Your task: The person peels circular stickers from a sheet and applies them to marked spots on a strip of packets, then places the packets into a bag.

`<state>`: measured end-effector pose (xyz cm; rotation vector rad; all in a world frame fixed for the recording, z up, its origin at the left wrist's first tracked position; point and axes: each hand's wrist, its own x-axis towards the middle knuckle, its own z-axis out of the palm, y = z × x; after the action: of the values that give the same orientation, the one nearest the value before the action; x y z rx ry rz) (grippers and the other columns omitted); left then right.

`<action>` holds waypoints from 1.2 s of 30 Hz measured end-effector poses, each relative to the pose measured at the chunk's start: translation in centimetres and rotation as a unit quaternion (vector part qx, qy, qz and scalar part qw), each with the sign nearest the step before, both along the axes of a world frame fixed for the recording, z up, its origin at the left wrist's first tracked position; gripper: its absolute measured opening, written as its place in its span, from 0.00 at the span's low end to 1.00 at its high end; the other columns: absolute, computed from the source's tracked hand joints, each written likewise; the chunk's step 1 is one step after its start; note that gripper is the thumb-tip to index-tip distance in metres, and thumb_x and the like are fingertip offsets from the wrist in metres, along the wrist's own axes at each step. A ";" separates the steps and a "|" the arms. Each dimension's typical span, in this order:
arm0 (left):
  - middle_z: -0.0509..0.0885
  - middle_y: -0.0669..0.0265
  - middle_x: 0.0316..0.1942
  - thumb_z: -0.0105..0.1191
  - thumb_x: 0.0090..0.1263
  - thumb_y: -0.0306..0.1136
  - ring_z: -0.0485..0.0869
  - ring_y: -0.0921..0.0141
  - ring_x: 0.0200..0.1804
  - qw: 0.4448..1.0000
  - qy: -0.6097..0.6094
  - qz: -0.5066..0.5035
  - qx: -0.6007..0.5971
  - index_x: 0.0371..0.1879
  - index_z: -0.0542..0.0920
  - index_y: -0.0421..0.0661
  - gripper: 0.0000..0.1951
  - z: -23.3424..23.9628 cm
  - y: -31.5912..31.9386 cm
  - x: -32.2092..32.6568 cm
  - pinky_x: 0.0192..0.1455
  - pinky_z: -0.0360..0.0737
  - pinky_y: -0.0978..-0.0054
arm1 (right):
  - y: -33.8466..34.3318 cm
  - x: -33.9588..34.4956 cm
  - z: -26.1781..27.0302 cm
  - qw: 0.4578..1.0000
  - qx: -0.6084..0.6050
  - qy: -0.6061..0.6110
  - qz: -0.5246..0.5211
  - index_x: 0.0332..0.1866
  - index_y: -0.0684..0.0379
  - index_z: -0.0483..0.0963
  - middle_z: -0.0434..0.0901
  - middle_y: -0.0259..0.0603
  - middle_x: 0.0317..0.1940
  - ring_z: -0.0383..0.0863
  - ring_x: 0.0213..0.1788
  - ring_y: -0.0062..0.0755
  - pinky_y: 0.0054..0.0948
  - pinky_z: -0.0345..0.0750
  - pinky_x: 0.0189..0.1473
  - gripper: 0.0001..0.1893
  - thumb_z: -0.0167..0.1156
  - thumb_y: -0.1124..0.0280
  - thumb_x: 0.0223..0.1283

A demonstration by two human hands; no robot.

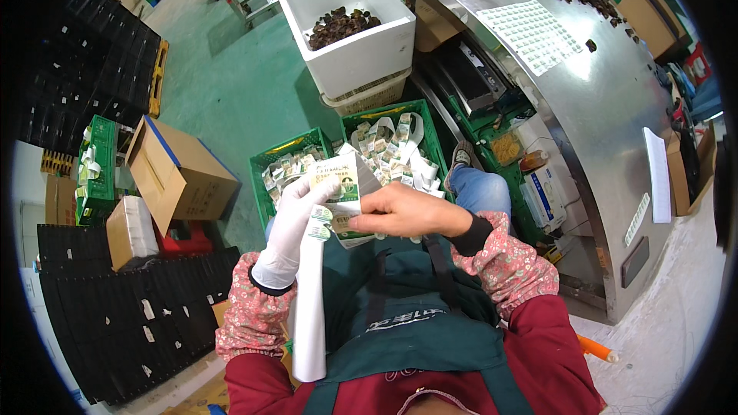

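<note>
In front of my chest, my gloved left hand (293,222) grips a stack of printed paper sleeves (339,184) near its upper left side. A white strip bearing small green stickers (312,300) hangs down from that hand over my apron. My bare right hand (412,209) has its thumb and fingers on the right edge of the stack. Just beyond my hands stand two green plastic crates; the right crate (436,138) holds many looped printed sleeves, and the left crate (258,181) holds more of them.
A white foam box (369,63) with dark mushroom-like pieces stands on a crate ahead. At right curves a metal table (617,104) bearing a sticker sheet (530,34) and more dark pieces. An open cardboard box (202,190) and black crates (132,311) are at left.
</note>
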<state>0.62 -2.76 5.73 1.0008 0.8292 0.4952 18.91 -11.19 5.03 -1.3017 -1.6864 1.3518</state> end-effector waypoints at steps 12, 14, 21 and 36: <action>0.78 0.79 0.24 0.50 0.73 0.37 0.66 0.87 0.23 0.995 0.069 -0.053 0.050 0.44 0.82 0.40 0.14 -1.0 -0.5 -0.9 0.25 0.60 0.87 | 1.2 2.3 0.0 0.920 -0.129 0.293 -0.227 0.28 0.56 0.69 0.65 0.21 0.18 0.60 0.20 0.09 0.16 0.57 0.19 0.17 0.56 0.56 0.67; 0.78 0.78 0.24 0.50 0.73 0.37 0.65 0.87 0.22 0.995 0.063 -0.029 0.073 0.44 0.82 0.40 0.13 -0.9 -0.5 0.0 0.24 0.60 0.87 | 0.6 1.7 -0.3 0.932 -0.092 0.258 -0.238 0.29 0.57 0.69 0.65 0.21 0.19 0.59 0.21 0.09 0.16 0.56 0.20 0.15 0.58 0.58 0.66; 0.80 0.75 0.28 0.49 0.74 0.38 0.67 0.88 0.19 0.998 0.023 0.033 0.054 0.46 0.80 0.41 0.13 -0.4 -0.2 0.1 0.19 0.60 0.88 | -0.6 0.0 -0.4 0.940 -0.052 0.211 -0.264 0.32 0.61 0.71 0.68 0.23 0.19 0.61 0.22 0.09 0.17 0.58 0.23 0.11 0.62 0.66 0.62; 0.76 0.77 0.25 0.48 0.75 0.38 0.66 0.88 0.19 0.995 0.023 0.046 0.082 0.42 0.79 0.41 0.12 1.2 -1.2 1.0 0.20 0.60 0.88 | -1.0 -1.3 -0.5 0.946 0.039 0.094 -0.309 0.30 0.63 0.73 0.72 0.27 0.16 0.65 0.20 0.12 0.21 0.63 0.22 0.12 0.64 0.65 0.59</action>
<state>1.60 -3.92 6.93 1.1320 0.8896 0.6293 17.62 -12.18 4.55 -1.4397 -1.0562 0.9815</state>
